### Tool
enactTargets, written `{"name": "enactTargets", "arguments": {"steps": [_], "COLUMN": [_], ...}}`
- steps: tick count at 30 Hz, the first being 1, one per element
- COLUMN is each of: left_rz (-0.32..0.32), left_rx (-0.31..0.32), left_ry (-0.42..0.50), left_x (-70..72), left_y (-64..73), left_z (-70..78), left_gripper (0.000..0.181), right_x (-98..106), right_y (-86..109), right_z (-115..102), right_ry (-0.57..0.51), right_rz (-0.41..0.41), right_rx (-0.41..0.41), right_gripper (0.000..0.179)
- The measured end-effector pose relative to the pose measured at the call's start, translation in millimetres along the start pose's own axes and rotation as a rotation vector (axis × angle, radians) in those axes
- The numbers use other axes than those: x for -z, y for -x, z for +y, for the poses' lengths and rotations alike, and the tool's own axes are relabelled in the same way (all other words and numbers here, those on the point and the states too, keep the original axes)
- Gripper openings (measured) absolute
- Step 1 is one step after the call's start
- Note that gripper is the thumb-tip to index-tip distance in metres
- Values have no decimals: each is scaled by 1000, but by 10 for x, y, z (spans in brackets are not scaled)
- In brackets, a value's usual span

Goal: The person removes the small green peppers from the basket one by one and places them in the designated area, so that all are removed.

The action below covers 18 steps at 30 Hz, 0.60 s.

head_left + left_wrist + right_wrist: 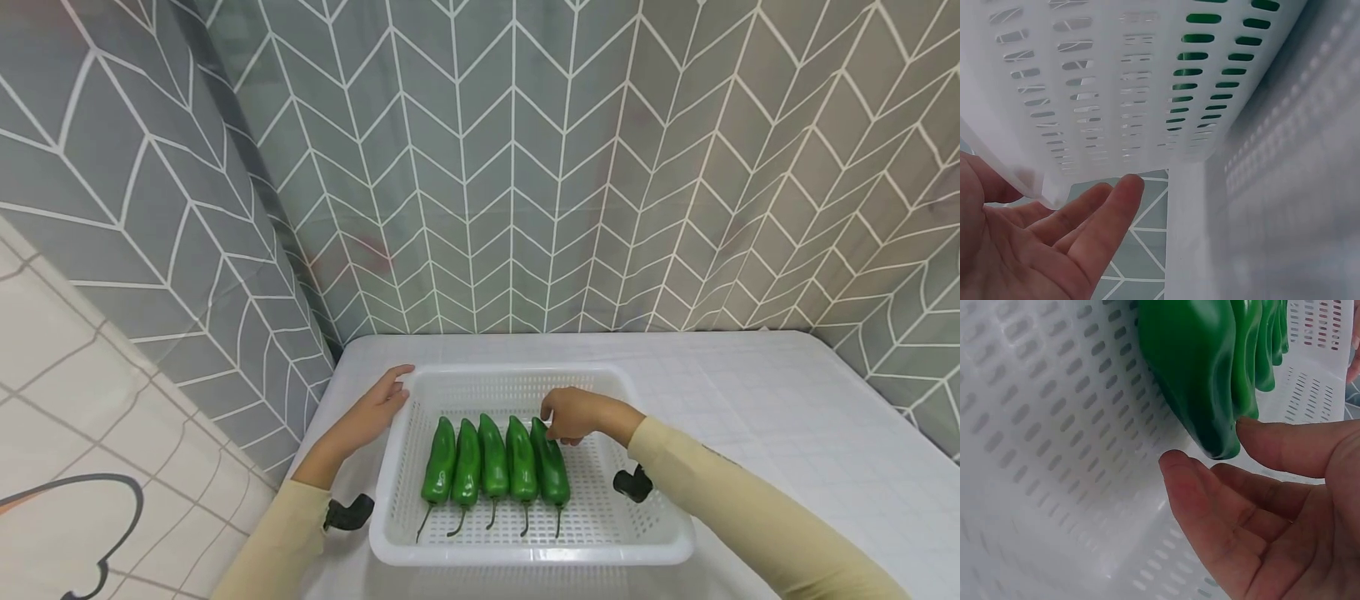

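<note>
Five green peppers (494,467) sit left of your right hand (581,414), side by side in the white basket (528,555), stems toward you. Rightmost pepper (553,479) is nearest: your thumb is at its tip, the other fingers loosely bent with a gap, so nothing is grasped there. Your left hand (371,417) isn't clenched either; it rests at the basket's far-left corner, fingers mostly straight along the rim.

Risks, my judgement: pinch only that narrow, glossy tip and the pepper may slip or swing stem-down. Push leftward with your thumb and the neighbours could get shoved out of line. Lean on the rim with the left and the basket may slide on the white tablecloth (750,417) beyond your right hand.
</note>
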<state>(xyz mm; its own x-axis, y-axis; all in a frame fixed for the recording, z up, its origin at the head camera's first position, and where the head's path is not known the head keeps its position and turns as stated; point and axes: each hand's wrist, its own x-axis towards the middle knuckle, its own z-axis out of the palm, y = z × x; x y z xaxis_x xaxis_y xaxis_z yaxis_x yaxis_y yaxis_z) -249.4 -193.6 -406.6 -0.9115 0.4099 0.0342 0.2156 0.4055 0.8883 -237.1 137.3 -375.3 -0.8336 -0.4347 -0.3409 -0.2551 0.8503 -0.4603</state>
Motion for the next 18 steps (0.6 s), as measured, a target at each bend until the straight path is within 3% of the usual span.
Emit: {"name": "enactTargets", "arguments": {"steps": [14,18], "left_rz": [-11,-31], "left_rx": [36,52], "left_ry": [44,68], "left_x": [-2,-2], "left_y": [-15,36], "left_z": [4,152], "left_gripper": [44,45], "right_x": [-62,-74], "right_y": [-65,-91], "right_z": [67,79], "right_ry": [-108,-146], "right_rz": [-29,-36], "right_rx": [-38,-45], "right_gripper": [30,28]}}
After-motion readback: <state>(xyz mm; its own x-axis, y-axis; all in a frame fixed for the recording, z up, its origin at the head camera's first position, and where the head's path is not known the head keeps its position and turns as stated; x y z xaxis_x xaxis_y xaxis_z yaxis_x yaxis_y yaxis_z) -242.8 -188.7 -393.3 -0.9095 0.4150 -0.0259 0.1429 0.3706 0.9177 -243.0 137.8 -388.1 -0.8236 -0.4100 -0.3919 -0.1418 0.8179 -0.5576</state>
